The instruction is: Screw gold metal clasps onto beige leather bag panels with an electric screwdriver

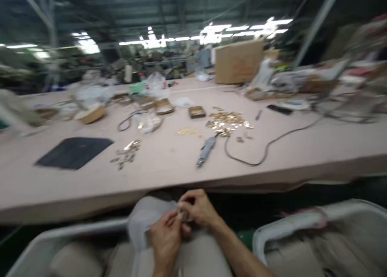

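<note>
Below the table's front edge, my left hand point(167, 234) and my right hand point(198, 208) meet with their fingertips pinched together. Between them is part of a pale, rounded fabric piece that looks like a cap point(145, 218), low over my lap. The small part right at the fingertips is blurred and partly covered by my fingers, so its kind cannot be made out. Both hands are closed, the right coming in from the right side with its thumb and forefinger bent.
On the table point(163, 164) lie a grey corded tool point(206, 151), shiny gold metal pieces point(228, 121), a smaller metal pile point(128, 151), a dark mat point(75, 152) and a small box point(196, 112). White bins point(39, 244) holding beige fabric goods stand left and right point(281, 230). A carton point(238, 63) stands behind.
</note>
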Motion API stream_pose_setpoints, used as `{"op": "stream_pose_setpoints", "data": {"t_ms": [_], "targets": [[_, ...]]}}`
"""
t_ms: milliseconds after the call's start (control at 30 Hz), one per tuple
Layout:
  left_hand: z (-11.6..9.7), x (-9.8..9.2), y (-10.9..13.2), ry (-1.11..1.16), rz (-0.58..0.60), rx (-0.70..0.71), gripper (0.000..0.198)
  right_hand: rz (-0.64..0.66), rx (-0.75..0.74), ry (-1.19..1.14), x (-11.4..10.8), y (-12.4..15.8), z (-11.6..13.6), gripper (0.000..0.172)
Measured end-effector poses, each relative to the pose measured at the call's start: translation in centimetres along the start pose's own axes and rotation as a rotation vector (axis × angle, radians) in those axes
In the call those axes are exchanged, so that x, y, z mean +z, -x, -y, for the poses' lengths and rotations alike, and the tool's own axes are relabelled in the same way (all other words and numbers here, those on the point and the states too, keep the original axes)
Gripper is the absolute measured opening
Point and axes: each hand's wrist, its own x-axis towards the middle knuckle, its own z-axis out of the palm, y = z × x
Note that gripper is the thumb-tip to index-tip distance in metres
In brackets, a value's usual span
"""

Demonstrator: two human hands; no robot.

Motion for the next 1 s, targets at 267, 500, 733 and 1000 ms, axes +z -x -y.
{"op": "stream_pose_setpoints", "data": {"t_ms": [267,500,733,1000], "targets": [[1.7,-2.4,-0.9,0.128,-0.031,-0.06,0.045,0.141,0.096,-0.205,0.5,-1.9,-2.4,0.033],[2.3,-2.7,-1.7,0.084,-0.024,-0.055,0.043,0.126,0.075,-0.09,0.7,-2.3,-2.6,0.033],[2.1,-3.1,-2.0,0.154,0.052,-0.087,0.043,0.113,0.072,-0.103,0.8,-2.9,-3.3,0.034],[1.7,-3.0,-2.0,0.135,0.029,-0.084,0.046,0.126,0.012,0.015,0.9,-3.0,-2.8,0.032]]}}
